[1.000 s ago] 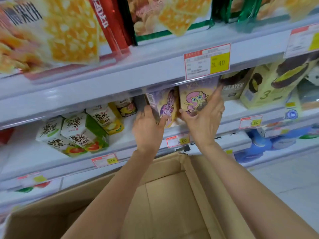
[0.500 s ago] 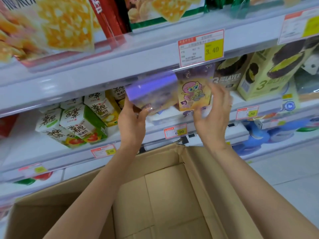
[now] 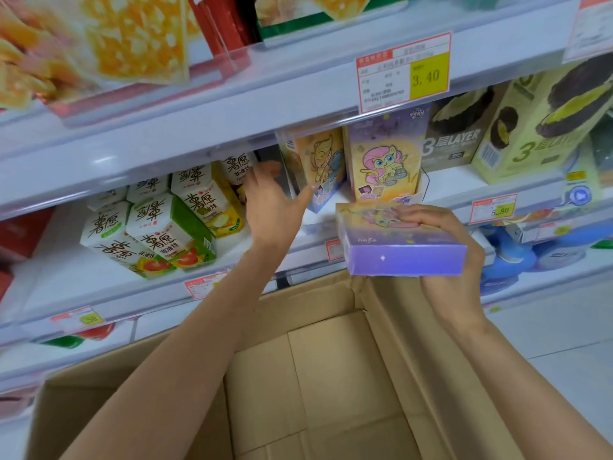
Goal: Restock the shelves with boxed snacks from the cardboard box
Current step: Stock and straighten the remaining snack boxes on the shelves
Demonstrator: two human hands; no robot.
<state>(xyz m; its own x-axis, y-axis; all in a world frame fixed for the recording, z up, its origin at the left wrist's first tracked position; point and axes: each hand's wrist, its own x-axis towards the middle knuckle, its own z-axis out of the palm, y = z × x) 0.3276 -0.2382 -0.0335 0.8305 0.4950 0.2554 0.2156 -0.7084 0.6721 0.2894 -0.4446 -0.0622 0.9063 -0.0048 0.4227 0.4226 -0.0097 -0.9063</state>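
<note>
The purple snack box [image 3: 404,257] was held flat in the right hand [image 3: 459,277], with the fingers curled over its top face. It was positioned at 3 o'clock from the frame centre, just in front of the middle shelf [image 3: 441,190] and above the open cardboard box [image 3: 331,376], which lay at 6 o'clock. The left hand [image 3: 272,207] was extended onto that shelf with fingers spread wide and nothing gripped, its thumb tip touching a tilted pony-print box [image 3: 320,164]. An upright pony-print box [image 3: 386,161] was stood just beside it at 3 o'clock. Green-and-white cartons [image 3: 166,234] were ranged at 9 o'clock of the left hand. A price tag [image 3: 403,73] marked 3.40 was fixed at 12 o'clock of the upright box.
</note>
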